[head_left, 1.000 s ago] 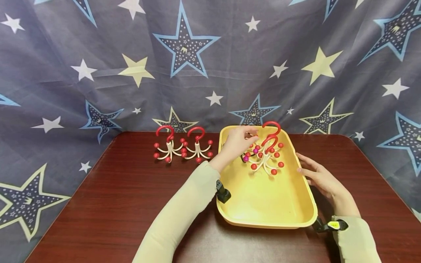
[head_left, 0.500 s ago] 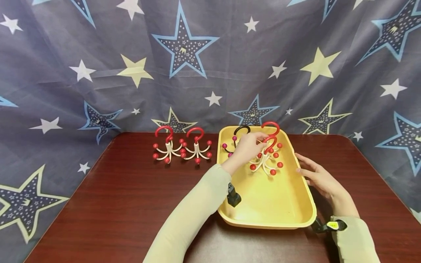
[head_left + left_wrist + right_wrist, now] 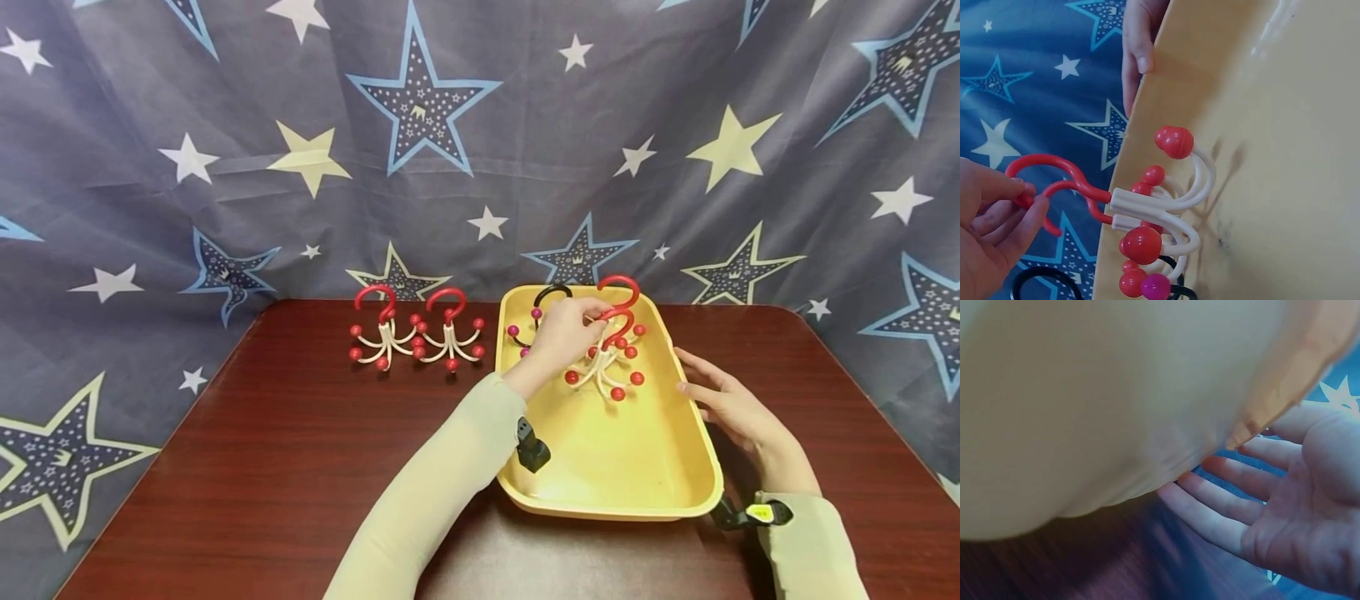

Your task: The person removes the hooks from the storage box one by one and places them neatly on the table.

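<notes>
My left hand (image 3: 564, 335) pinches the red hook of the nearer white-armed multi-hook hanger (image 3: 1141, 203), thumb and fingertips at its open end. Its white arms curve out to red balls over the yellow tray (image 3: 600, 467). Close behind it in the tray is a second hanger of the same kind, its red hook (image 3: 626, 287) rising near the far rim. A black hanger (image 3: 551, 292) with magenta balls stands at the far left, partly hidden by my left hand. With fingers extended along the tray's outer right wall, my right hand (image 3: 735, 408) touches it, thumb at the rim.
Two more red-hooked hangers, one on the left (image 3: 386, 337) and one beside it (image 3: 450, 340), stand on the dark red wooden table (image 3: 300, 467) left of the tray. A grey curtain (image 3: 480, 125) with stars hangs behind the table.
My left hand has moved right from the black hanger to the red hook and taken hold of it. The nearer hanger has shifted slightly left. The right hand stays at the tray's side.
</notes>
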Motion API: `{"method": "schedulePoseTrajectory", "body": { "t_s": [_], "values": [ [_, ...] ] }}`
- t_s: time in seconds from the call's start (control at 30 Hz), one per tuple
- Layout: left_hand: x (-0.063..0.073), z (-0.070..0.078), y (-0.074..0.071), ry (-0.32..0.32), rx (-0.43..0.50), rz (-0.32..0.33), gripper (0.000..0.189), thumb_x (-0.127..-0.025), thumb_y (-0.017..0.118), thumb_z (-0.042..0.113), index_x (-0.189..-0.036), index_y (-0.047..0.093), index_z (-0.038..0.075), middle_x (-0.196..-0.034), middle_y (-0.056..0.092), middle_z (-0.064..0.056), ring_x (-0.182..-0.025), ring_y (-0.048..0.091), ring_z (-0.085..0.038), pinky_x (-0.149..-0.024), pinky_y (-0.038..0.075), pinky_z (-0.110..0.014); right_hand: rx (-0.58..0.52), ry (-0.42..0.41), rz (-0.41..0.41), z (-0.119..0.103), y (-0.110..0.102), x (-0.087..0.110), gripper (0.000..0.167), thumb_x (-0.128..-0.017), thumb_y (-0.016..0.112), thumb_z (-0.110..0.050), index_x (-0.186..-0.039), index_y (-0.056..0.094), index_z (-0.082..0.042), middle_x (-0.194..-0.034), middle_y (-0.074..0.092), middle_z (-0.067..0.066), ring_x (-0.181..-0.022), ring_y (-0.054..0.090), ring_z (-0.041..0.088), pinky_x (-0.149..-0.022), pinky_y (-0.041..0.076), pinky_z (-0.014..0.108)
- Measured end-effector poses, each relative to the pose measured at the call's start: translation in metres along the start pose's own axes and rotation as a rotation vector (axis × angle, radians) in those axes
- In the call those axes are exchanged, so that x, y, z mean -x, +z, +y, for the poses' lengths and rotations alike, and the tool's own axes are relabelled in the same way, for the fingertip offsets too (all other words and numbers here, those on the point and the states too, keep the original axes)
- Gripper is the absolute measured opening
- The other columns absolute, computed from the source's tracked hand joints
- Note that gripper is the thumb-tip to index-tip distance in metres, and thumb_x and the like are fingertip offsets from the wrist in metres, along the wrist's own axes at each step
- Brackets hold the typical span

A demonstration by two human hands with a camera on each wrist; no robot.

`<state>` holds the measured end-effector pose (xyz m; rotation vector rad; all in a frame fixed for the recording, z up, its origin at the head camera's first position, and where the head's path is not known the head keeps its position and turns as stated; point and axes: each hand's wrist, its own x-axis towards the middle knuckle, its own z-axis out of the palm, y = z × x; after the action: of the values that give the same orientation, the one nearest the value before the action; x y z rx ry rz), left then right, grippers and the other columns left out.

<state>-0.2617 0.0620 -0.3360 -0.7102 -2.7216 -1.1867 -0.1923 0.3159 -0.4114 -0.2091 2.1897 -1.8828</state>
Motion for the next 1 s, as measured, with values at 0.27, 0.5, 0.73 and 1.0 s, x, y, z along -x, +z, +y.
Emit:
{"method": "schedulePoseTrajectory", "body": {
  "t_s": [0.27, 0.5, 0.73, 1.0],
  "values": [
    [0.006, 0.007, -0.015, 0.041, 0.009, 0.044, 0.024, -0.090, 0.065, 0.015, -0.113, 0.072, 0.018, -0.100, 0.075, 0.001, -0.074, 0.060, -0.008, -0.059, 0.036, -0.013, -0.007, -0.029, -0.015, 0.000, 0.000, 0.000, 0.069, -0.098, 0.049, -0.009, -0.153, 0.009, 0.000, -0.114, 0.056, -0.018, -0.094, 0.066, 0.003, -0.072, 0.058, 0.027],
    [0.012, 0.011, -0.025, 0.053, 0.065, 0.067, 0.024, -0.089, 0.067, 0.015, -0.112, 0.072, 0.016, -0.098, 0.076, 0.000, -0.073, 0.064, -0.008, -0.053, 0.037, -0.011, -0.011, -0.035, -0.017, 0.000, 0.001, 0.000, 0.068, -0.098, 0.049, -0.009, -0.153, 0.009, 0.001, -0.114, 0.057, -0.018, -0.093, 0.066, 0.003, -0.072, 0.058, 0.026],
    [0.021, 0.013, -0.039, 0.049, 0.118, 0.072, 0.026, -0.089, 0.066, 0.015, -0.115, 0.071, 0.016, -0.102, 0.075, 0.000, -0.073, 0.062, -0.008, -0.052, 0.039, -0.012, -0.009, -0.027, -0.015, 0.000, 0.001, 0.000, 0.069, -0.098, 0.049, -0.010, -0.153, 0.008, 0.001, -0.113, 0.057, -0.019, -0.094, 0.066, 0.002, -0.072, 0.058, 0.026],
    [0.034, 0.006, -0.060, 0.094, 0.231, 0.094, 0.026, -0.088, 0.067, 0.010, -0.113, 0.072, 0.014, -0.094, 0.076, -0.006, -0.077, 0.069, -0.013, -0.060, 0.046, -0.013, -0.006, -0.025, -0.019, 0.001, 0.000, 0.000, 0.068, -0.099, 0.049, -0.010, -0.153, 0.008, 0.000, -0.114, 0.056, -0.019, -0.094, 0.066, 0.002, -0.072, 0.058, 0.026]
  ]
}}
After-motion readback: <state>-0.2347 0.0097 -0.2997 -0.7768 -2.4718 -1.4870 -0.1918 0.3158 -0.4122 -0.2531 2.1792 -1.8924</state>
